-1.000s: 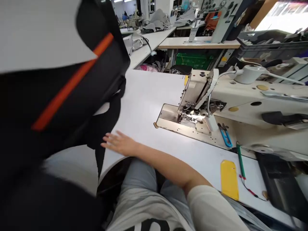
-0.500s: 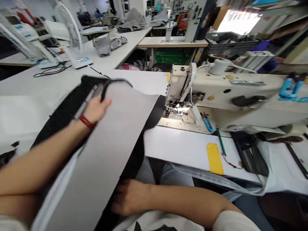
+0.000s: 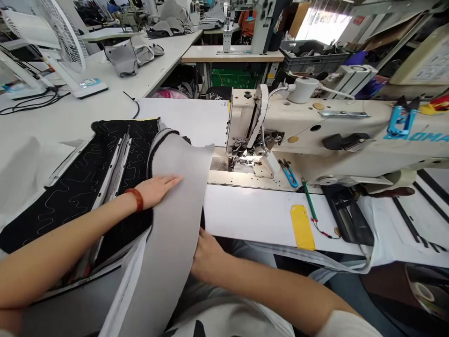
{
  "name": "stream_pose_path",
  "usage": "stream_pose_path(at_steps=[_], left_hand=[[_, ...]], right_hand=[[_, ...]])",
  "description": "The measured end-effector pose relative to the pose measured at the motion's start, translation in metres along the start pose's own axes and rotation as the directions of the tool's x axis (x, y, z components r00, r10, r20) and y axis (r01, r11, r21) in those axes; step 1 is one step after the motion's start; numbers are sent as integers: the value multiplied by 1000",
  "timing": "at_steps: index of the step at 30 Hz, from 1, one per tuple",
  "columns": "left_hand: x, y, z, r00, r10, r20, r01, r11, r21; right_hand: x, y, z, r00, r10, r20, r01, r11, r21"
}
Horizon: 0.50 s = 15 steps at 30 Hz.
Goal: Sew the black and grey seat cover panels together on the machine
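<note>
A long grey panel of leather-like material [image 3: 171, 243] runs from my lap up onto the table, its far end beside the sewing machine [image 3: 305, 135]. My left hand [image 3: 159, 189] lies flat on it with the fingers stretched out. At the panel's right edge my right hand [image 3: 207, 257] grips, its fingertips hidden behind the material. To the left, under my left forearm, spreads black fabric [image 3: 66, 206] with wavy pale stitching and a pale slit-like strip. The panel's upper left edge curves along a black border.
Blue thread snips [image 3: 289, 175] lie on the machine bed. Nearer me are a green-handled tool [image 3: 309, 201] and a yellow card [image 3: 302, 227]. A white fan [image 3: 66, 47] stands at the back left, with folded grey pieces [image 3: 122, 58] on the table beyond.
The panel has swung more upright and now lies on the table. My left hand has gone from clutching its far edge to resting flat on top; my right hand has moved up and right.
</note>
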<state>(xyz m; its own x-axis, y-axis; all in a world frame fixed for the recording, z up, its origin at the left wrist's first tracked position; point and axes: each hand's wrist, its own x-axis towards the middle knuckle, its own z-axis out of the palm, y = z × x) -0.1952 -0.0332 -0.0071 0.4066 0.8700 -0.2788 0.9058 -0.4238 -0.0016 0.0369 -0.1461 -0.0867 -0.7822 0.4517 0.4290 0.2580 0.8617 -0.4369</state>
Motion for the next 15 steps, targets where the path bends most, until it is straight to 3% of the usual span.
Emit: stream_pose_path(at_steps=[3, 5, 8, 10, 11, 13, 15], left_hand=[[-3, 3, -9, 997, -81, 10, 80, 994, 78], [17, 10, -16, 995, -94, 20, 90, 983, 157], [71, 16, -18, 993, 118, 20, -120, 976, 185], [103, 14, -11, 950, 304, -73, -291, 946, 142], [114, 11, -5, 931, 336, -144, -322, 940, 108], [121, 6, 8, 926, 243, -288, -252, 968, 7], [115, 6, 22, 932, 79, -355, -125, 986, -107]], right_hand=[[-20, -1, -9, 985, -173, -23, 168, 976, -139], [-18, 14, -13, 974, -227, -1, 220, 945, -241], [0, 39, -12, 985, -162, 56, 172, 919, -354], [9, 44, -10, 993, -96, 70, 117, 902, -416], [10, 41, -9, 996, -63, 63, 84, 892, -444], [5, 26, -10, 1000, -7, 22, 17, 870, -493], [-6, 5, -13, 1000, 7, -2, -7, 857, -515]])
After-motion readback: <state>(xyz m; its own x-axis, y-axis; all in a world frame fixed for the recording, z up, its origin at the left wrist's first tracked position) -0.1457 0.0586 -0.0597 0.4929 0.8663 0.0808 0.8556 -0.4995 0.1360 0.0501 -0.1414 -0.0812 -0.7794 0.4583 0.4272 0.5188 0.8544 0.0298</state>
